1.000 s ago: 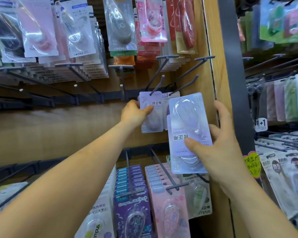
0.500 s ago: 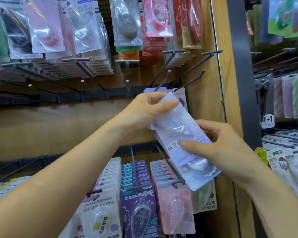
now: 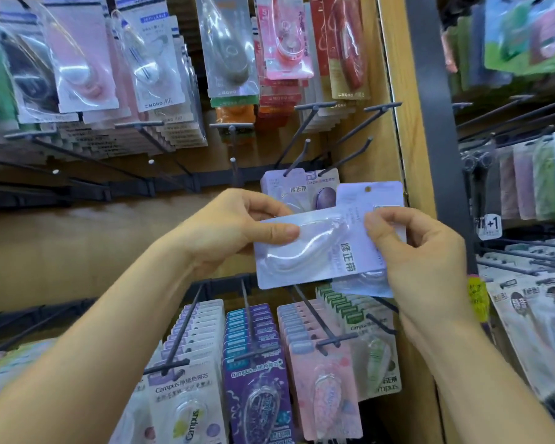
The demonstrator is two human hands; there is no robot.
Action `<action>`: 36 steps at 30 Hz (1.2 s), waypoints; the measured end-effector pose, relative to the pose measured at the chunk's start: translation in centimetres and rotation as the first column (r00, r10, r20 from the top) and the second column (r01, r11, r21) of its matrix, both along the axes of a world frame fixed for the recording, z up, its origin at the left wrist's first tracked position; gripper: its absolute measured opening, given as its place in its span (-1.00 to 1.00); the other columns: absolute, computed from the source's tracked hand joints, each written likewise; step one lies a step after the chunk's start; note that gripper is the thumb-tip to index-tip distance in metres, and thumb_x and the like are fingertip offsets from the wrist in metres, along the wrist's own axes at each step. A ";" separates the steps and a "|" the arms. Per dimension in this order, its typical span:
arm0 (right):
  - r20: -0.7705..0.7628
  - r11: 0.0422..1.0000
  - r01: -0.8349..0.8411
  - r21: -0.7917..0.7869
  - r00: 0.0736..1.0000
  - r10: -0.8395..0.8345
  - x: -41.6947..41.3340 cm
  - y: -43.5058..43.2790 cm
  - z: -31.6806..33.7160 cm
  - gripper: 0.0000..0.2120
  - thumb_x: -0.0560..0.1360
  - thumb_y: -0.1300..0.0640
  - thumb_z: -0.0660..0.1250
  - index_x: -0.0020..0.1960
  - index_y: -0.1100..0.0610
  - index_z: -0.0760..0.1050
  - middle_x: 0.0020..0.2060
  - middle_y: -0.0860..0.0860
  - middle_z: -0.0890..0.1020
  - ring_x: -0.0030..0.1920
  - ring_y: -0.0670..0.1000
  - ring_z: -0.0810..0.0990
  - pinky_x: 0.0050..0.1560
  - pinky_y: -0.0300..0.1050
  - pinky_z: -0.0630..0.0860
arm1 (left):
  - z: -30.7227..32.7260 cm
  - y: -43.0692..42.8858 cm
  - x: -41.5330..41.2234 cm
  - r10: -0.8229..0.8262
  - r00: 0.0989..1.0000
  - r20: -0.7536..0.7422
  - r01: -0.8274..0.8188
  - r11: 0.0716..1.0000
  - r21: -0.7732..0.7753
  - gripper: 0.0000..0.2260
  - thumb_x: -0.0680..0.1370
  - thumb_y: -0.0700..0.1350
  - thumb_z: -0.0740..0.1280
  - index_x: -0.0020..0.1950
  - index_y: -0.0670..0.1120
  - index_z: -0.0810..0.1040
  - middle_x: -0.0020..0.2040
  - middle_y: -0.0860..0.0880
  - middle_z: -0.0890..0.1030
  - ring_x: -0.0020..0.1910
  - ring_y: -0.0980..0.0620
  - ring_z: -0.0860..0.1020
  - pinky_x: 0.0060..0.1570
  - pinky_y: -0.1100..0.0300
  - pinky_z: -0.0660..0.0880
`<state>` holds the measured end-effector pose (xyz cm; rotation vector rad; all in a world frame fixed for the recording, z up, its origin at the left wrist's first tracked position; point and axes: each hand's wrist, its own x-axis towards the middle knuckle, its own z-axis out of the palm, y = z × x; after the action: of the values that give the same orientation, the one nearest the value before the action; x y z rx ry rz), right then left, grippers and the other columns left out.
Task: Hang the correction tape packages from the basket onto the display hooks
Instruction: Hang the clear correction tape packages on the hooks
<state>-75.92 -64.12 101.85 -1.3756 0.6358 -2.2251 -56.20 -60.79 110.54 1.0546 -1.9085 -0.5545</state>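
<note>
A lavender correction tape package (image 3: 314, 251) is held sideways, pinched at its left end by the left hand (image 3: 234, 229). A second package (image 3: 378, 197) is pinched upright behind it by the right hand (image 3: 420, 251), just below the display hooks (image 3: 346, 156).

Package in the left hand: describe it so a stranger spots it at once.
In front of the wooden wall, find the two hands at the middle. The left hand pinches a pale lilac package. It alone lies sideways, lettering turned on end; the rear package, in the right hand, stands upright.
</note>
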 end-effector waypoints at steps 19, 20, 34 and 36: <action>-0.267 0.933 -0.358 -0.035 0.903 0.336 1.8 1.7 -0.8 -0.84 0.49 0.10 0.39 0.04 0.01 0.67 -0.04 -0.08 0.74 0.02 -0.07 0.70 0.04 -0.17 0.63 | -6.6 0.1 -4.1 -0.007 0.780 -0.626 -0.077 0.991 -0.107 -0.68 0.31 0.02 0.50 -0.08 -0.14 0.55 -0.13 -0.14 0.69 -0.17 -0.06 0.66 -0.12 0.08 0.60; -0.287 0.930 -0.366 -0.033 0.895 0.342 1.6 1.6 -0.9 -0.83 0.47 0.07 0.38 0.03 -0.01 0.67 -0.05 -0.11 0.74 0.01 -0.09 0.70 0.03 -0.19 0.62 | -6.1 0.2 -3.9 -0.001 0.816 -0.578 -0.088 0.988 -0.127 -0.69 0.31 0.02 0.50 -0.06 -0.11 0.56 -0.11 -0.14 0.69 -0.16 -0.06 0.66 -0.12 0.06 0.59; -0.459 0.951 -0.293 -0.101 0.862 0.217 0.2 0.3 1.1 -0.77 0.41 -0.04 0.35 0.03 -0.05 0.65 0.01 -0.13 0.70 0.06 -0.14 0.66 0.05 -0.22 0.59 | 3.3 -1.2 -5.3 0.081 0.961 -0.263 -0.188 0.893 -0.409 -0.97 0.52 -0.11 0.45 -0.11 -0.02 0.69 -0.13 -0.01 0.71 -0.06 -0.02 0.67 0.01 0.01 0.62; -0.456 0.942 -0.326 -0.078 0.852 0.257 -0.2 0.1 1.7 -0.74 0.41 -0.05 0.35 0.05 -0.01 0.65 -0.01 -0.09 0.72 0.05 -0.09 0.67 0.05 -0.15 0.61 | 3.3 -1.7 -5.5 0.114 0.956 -0.271 -0.233 0.855 -0.463 -0.97 0.54 -0.09 0.43 -0.09 0.01 0.66 -0.10 0.00 0.69 -0.06 0.02 0.65 -0.02 0.07 0.62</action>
<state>-76.11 -63.98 103.58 -1.9414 0.3643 -1.7576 -61.68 -62.47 113.89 0.7744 -1.6007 -0.0666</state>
